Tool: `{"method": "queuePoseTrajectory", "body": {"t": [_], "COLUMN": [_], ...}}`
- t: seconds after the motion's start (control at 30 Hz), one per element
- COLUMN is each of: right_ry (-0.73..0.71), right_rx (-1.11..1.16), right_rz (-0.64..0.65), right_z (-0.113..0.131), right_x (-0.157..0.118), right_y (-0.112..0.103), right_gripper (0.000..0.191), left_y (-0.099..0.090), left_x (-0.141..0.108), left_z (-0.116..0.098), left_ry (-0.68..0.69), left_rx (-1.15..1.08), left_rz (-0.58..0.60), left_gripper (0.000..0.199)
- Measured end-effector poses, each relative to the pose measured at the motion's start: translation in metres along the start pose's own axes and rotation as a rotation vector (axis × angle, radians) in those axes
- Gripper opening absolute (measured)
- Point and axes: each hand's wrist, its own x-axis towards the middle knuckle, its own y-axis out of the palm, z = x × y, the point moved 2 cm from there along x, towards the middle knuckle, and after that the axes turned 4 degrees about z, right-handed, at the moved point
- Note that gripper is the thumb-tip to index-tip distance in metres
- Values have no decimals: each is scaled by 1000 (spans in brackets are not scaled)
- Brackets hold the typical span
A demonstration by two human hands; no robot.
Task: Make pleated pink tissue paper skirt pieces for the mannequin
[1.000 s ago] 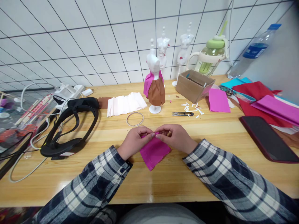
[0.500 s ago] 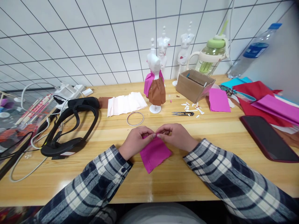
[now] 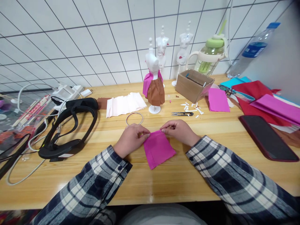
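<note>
A small magenta piece of crepe paper or cloth [image 3: 159, 150] is spread between my hands, its upper edge folded or creased. My left hand [image 3: 131, 139] pinches its upper left corner between thumb and fingers. At the upper right corner my right hand [image 3: 180, 131] has a similar pinch. The lower part of the piece hangs down over the wooden table. Just beyond my left hand lies a thin ring [image 3: 134, 118]. Further back stands a mini dress form [image 3: 152, 62] wearing a brown skirt [image 3: 156, 92] and a magenta drape.
Thread snips [image 3: 182, 114] lie beside white scraps [image 3: 191, 107]. A cardboard box [image 3: 193, 86], two bare dress forms, a green-lidded jug [image 3: 211, 56] and a bottle [image 3: 254, 50] stand behind. A phone [image 3: 268, 137] and coloured sheets lie right; a black headset [image 3: 70, 128] and cables left.
My hands have moved apart along the upper edge of the magenta piece, from nearly touching at its middle to the two corners. The piece now lies more spread out.
</note>
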Motion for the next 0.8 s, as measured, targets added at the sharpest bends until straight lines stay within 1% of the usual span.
{"method": "queuePoseTrajectory", "body": {"t": [0.1,0.17,0.23,0.33,0.4,0.47,0.53,0.6,0.67,0.73,0.8], "right_ry": [128,177,124,-62,-146,-159,-137,-112,-114,-154,-203], "right_rx": [123,185,129,-117,-234,-285,-322,-353,-374,-392,-407], "right_rz": [94,144,151,102,66,36,12,15,49,100,124], "right_z": [2,3,3,1,-3,-6,-7,-6,-2,2,5], "right_x": [-2,-3,-3,-2,-2,-2,-2,-3,-4,-5,-5], "right_y": [-3,-4,-4,-2,1,4,4,3,-1,-5,-9], "right_gripper": [25,33,36,41,45,43,40,39,42,49,55], "left_y": [1,2,3,5,5,4,4,3,3,4,5], "left_x": [1,1,1,1,2,2,3,3,3,3,3], "left_z": [3,3,2,1,1,2,2,3,2,1,0], "left_ry": [12,31,46,60,53,29,5,-11,-19,-23,-13], "left_rx": [40,54,64,67,55,6,-37,-22,29,60,83], "left_rz": [-11,-13,-15,-24,-24,-11,15,27,29,24,19], "left_gripper": [14,13,13,12,13,15,16,14,9,8,9]}}
